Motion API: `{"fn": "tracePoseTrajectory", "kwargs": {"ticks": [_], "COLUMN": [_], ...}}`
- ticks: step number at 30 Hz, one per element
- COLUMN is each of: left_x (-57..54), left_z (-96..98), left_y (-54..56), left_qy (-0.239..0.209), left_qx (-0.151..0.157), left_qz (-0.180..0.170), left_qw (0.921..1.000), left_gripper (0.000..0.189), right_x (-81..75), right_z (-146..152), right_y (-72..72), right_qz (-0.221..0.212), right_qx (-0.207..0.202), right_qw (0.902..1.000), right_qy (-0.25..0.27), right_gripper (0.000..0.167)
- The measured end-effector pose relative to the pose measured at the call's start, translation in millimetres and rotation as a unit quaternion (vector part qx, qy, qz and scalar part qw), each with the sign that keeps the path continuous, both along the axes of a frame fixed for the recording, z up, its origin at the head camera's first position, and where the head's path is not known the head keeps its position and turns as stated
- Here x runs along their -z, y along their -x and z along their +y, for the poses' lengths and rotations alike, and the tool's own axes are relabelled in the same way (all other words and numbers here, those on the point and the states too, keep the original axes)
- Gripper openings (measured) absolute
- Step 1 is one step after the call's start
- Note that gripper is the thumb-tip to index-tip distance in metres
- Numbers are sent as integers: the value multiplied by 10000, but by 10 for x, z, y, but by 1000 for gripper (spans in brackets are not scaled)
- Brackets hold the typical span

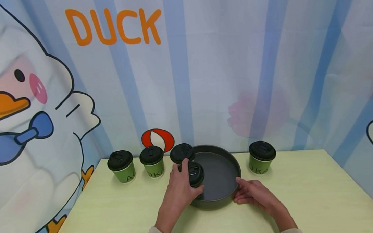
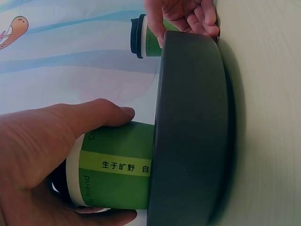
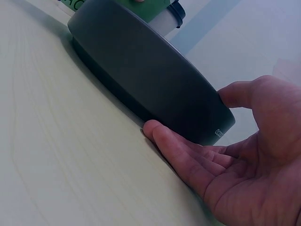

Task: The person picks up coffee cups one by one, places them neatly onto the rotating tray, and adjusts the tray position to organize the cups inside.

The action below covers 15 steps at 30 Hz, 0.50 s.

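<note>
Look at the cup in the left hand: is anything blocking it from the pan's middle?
Nothing visible stands between the cup in the left hand and the middle of the dark pan; the right hand holds its right side.

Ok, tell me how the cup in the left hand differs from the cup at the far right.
The held cup is gripped by the left hand; the far-right cup stands untouched. In the left wrist view, the held cup's base is hidden behind the wall of the pan, while the far-right cup stands on the table, apart from the pan. Both have green bodies and black lids.
</note>
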<state>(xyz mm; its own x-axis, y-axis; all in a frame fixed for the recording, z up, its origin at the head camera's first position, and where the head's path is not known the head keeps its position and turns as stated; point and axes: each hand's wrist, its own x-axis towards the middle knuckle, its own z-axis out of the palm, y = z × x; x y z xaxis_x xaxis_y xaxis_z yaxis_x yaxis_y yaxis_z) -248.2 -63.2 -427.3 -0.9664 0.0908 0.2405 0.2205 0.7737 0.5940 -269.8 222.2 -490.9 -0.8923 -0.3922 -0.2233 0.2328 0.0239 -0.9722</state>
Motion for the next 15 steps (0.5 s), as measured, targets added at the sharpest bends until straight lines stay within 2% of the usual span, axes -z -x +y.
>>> {"fn": "tracePoseTrajectory", "kwargs": {"ticks": [8, 12, 15], "left_x": [-66, -214, -348], "left_z": [-48, -182, -358], "left_y": [-34, -96, -129], "left_qy": [-128, -243, -544], "left_qx": [32, 151, 294], "left_qz": [-438, -663, -696], "left_qw": [9990, 9974, 9957], "left_gripper": [103, 111, 109], "right_x": [-12, -11, -7], "right_z": [6, 8, 11], "right_y": [-8, -13, -5], "right_qz": [21, -7, 8], "right_qx": [8, -11, -28], "right_qw": [10000, 10000, 10000], "right_qy": [-52, -16, -2], "right_gripper": [57, 57, 57]}}
